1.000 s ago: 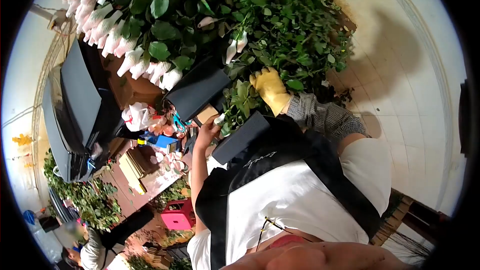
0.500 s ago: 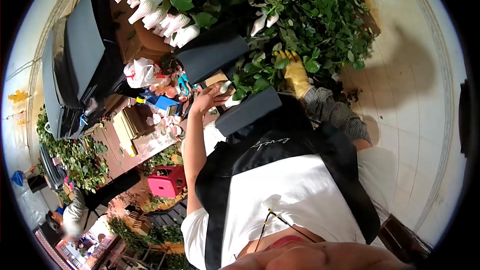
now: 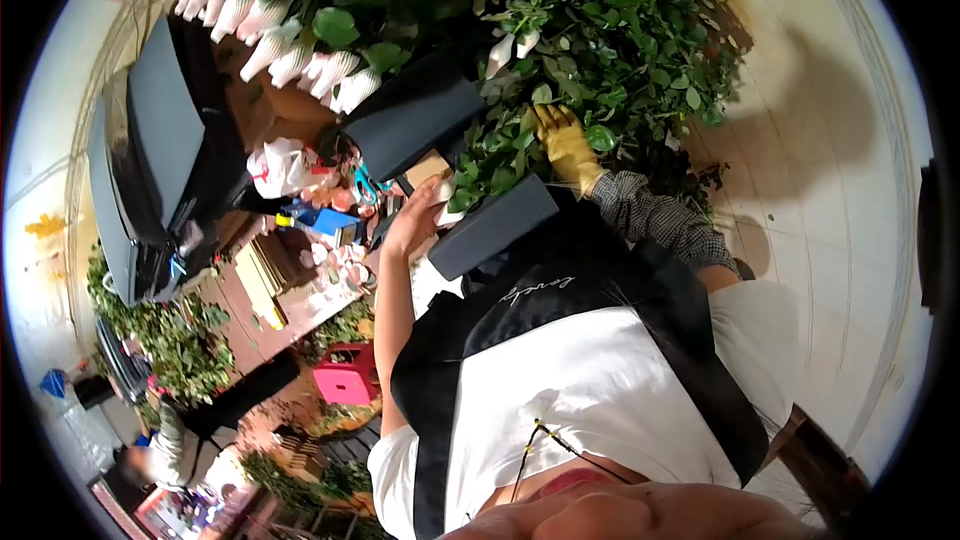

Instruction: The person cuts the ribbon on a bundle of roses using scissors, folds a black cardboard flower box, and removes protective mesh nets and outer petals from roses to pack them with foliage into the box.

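My bare left hand (image 3: pixel 415 220) is at the near end of a trough between two dark padded boards (image 3: pixel 497 225). Its fingers are closed around a pale net-covered rose head (image 3: pixel 444 202), mostly hidden by the fingers. Green leaves (image 3: pixel 505 162) lie along the trough between the boards. My right hand (image 3: pixel 568 150), in a yellow glove and checked sleeve, is closed around leafy rose stems (image 3: pixel 541 95) at the trough's right end; the stems inside its grip are hidden.
A large pile of leafy roses (image 3: pixel 610 30) lies ahead, with white-netted heads (image 3: pixel 285 60) at left. On the table are teal scissors (image 3: pixel 368 183), a blue box (image 3: pixel 330 220), cardboard pieces (image 3: pixel 265 275) and loose petals. A pink stool (image 3: pixel 346 374) and another person (image 3: pixel 170 450) are lower left.
The view has shifted slightly, so the pile and table sit differently. Both hands stay at the trough; the netted rose head shows less beyond my left fingers.
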The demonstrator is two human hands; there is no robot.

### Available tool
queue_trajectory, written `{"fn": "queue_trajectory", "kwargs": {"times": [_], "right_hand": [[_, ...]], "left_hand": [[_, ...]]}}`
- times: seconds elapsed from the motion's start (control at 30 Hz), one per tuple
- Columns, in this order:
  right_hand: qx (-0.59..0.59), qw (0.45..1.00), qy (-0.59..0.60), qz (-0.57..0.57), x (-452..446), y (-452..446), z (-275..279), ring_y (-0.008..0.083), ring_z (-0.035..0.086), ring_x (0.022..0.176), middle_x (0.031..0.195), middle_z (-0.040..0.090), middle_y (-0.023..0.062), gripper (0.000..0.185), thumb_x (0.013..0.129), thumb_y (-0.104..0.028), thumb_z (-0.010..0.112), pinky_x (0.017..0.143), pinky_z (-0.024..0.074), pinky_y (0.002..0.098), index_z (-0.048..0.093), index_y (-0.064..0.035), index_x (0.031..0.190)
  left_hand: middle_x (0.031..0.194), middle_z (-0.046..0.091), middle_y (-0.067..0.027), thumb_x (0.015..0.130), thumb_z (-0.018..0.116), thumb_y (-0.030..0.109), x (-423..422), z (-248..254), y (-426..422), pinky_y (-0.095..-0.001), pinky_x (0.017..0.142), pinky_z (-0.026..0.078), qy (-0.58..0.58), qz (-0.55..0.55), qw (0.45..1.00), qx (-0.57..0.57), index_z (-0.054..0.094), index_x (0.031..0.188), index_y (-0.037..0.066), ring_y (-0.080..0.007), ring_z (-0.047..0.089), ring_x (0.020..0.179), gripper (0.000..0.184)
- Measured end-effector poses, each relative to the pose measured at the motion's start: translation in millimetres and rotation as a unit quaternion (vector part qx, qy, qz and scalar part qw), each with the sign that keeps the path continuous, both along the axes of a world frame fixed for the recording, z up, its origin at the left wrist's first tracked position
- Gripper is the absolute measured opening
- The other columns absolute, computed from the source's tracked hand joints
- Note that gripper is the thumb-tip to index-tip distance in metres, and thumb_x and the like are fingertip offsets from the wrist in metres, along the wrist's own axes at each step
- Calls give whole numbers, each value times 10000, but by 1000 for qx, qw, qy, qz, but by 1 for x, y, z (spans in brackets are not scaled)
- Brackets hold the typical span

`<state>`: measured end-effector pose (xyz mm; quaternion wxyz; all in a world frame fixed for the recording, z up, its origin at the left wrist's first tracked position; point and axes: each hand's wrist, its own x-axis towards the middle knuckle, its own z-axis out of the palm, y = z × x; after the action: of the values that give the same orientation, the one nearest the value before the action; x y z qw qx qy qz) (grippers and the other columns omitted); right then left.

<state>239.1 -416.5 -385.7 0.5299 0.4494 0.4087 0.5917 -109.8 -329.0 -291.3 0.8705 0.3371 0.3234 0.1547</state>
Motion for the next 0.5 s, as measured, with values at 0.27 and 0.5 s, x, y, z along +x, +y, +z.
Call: {"fn": "queue_trajectory", "kwargs": {"times": [0.27,0.5], "right_hand": [[-31,549,831,-87,7,-2,95,303,564,1087,1225,601,102,493,889,-100,509,1037,415,367,538,-125,1381],[-173,289,937,-89,51,5,194,340,526,1283,1398,542,178,654,887,-185,670,1075,430,421,420,-89,1484]], "left_hand": [[1333,490,-145,869,727,23,9,-11,-18,-323,949,522,221,-74,837,496,436,1459,80,-223,595,1128,660],[1362,454,-184,807,800,70,11,-5,-19,-364,1020,468,223,-79,803,547,498,1417,92,-310,502,1282,681]]}}
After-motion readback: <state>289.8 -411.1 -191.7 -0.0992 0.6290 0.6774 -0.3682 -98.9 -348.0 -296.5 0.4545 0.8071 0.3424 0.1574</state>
